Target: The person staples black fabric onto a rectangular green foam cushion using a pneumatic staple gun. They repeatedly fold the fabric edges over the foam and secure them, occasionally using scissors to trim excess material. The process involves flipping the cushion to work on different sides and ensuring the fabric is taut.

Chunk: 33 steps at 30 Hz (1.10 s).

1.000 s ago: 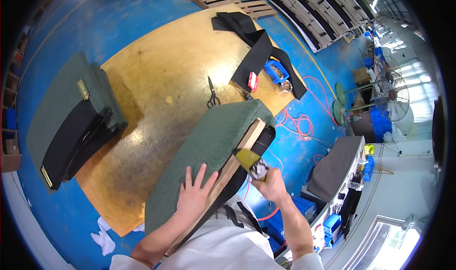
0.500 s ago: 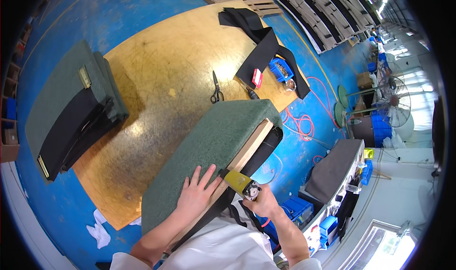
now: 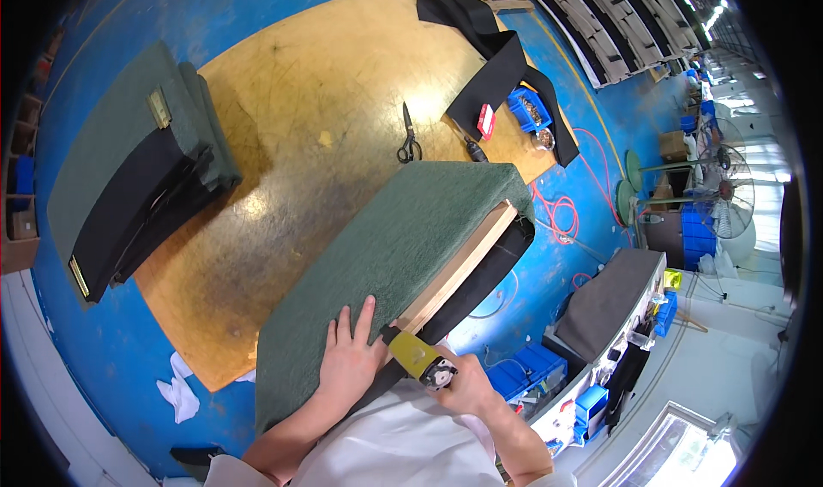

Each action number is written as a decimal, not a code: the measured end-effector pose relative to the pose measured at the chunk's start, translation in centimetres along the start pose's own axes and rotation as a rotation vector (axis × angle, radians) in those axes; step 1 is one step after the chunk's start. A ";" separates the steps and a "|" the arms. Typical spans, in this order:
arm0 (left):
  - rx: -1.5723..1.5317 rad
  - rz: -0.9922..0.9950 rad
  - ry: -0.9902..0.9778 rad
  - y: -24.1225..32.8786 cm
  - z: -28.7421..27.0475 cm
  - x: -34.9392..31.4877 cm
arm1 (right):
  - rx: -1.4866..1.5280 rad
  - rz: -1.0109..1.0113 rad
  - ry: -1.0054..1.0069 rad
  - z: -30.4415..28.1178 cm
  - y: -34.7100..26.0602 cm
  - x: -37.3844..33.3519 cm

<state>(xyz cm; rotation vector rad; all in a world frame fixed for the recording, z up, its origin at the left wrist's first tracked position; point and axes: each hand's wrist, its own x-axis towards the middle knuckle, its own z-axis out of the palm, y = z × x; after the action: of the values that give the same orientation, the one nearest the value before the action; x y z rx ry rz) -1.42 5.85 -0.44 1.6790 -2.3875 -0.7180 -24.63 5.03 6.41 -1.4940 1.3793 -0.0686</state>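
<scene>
Green cushion pointing upper right lengthwise, left hand splayed, right hand gripping tool

The right hand has carried the yellow tool nearer along the wooden strip. Its nose, earlier apart from the left hand, now sits just beside it, leaving more strip exposed beyond.

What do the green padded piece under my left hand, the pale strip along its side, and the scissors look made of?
Green padded piece: apparently fabric, matte with a faintly fuzzy texture. Pale strip: probably bare wood, given its tan colour and faint streaks. Scissors: likely metal with a dark finish, judging by their slim, tapering shape; handle material unclear.
</scene>
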 end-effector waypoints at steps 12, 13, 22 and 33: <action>-0.090 -0.016 0.191 -0.1 1.3 -3.7 | 0.042 0.061 0.017 1.2 -2.4 -1.9; -0.074 -0.008 0.256 0.0 1.8 -3.4 | 0.119 0.067 0.087 0.9 -1.7 -2.0; -0.442 -0.081 0.202 -3.0 -1.7 -2.1 | 0.278 0.035 0.194 -2.2 0.6 3.5; -0.953 -0.381 -0.330 -17.1 9.2 2.1 | 0.134 0.068 0.386 -1.6 0.1 4.5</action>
<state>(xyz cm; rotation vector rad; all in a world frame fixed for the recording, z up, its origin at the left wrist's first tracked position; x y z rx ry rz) 8.90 2.18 -16.55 1.5972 -1.3890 -1.9150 -24.19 0.70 4.53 -1.3660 1.6945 -0.4173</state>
